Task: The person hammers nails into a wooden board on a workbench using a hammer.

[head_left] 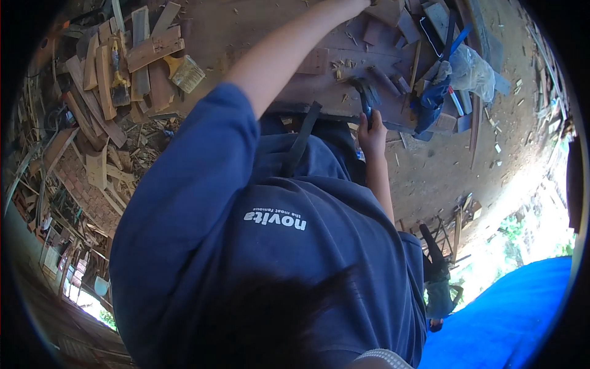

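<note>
My right hand (pixel 373 136) is wrapped round the handle of a dark hammer (pixel 367 93), whose head is over the near side of the brown wooden work surface (pixel 258 40). My left arm stretches across to the far side, where my left hand (pixel 356 3) is at the top edge of the view with its fingers mostly cut off. A wooden block (pixel 387 11) is right beside that hand. Wood shavings (pixel 345 66) and small offcuts (pixel 382 80) are scattered between the two hands.
To the left are piled wood strips (pixel 104 80) and a paintbrush (pixel 185 74) with a yellow handle. Plastic bags (pixel 472 72) and a red-and-white marker-like stick (pixel 455 100) lie to the right. A person (pixel 439 295) stands farther off, near a blue tarp (pixel 510 313).
</note>
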The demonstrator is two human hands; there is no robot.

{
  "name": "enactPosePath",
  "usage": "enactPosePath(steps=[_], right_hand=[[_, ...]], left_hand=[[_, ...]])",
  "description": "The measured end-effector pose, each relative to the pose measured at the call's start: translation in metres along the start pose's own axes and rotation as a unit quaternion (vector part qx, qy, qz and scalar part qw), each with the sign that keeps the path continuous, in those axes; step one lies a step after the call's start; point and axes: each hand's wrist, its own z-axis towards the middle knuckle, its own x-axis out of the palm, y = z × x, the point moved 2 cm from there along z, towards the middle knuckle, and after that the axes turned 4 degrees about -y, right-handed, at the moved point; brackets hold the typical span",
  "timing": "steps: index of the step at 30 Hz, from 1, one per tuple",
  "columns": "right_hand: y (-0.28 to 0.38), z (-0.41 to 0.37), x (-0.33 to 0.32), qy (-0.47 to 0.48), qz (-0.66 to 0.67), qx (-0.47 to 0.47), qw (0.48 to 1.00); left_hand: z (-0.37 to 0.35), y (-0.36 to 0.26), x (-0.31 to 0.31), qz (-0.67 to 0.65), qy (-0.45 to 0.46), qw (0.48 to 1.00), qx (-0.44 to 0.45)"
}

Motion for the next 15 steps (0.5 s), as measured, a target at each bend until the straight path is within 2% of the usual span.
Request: enactPosePath(steps=[2, 4, 6, 10, 12, 15], right_hand=[[0.0, 0.0, -0.002, 0.011, -0.013, 0.014, 1.0], [0.005, 0.002, -0.004, 0.027, -0.011, 0.034, 0.999], [0.007, 0.002, -0.004, 0.025, -0.004, 0.031, 0.999], [0.011, 0.004, -0.008, 0.046, 0.005, 0.05, 0.998], [0.009, 0.005, -0.009, 0.052, 0.003, 0.059, 0.997], [0.008, 0.007, -0.01, 0.052, 0.0, 0.047, 0.998]], left_hand=[[-0.044, 0.002, -0.024, 0.048, -0.002, 0.999, 0.004], [-0.085, 0.027, -0.035, 0.015, 0.063, 0.996, 0.069], [-0.126, 0.037, -0.043, 0.012, 0.047, 0.996, 0.075], [-0.169, 0.034, -0.047, 0.088, 0.084, 0.992, 0.011], [-0.177, 0.045, -0.04, 0.105, 0.048, 0.993, 0.019], [-0.184, 0.04, -0.039, 0.112, 0.044, 0.993, -0.008]])
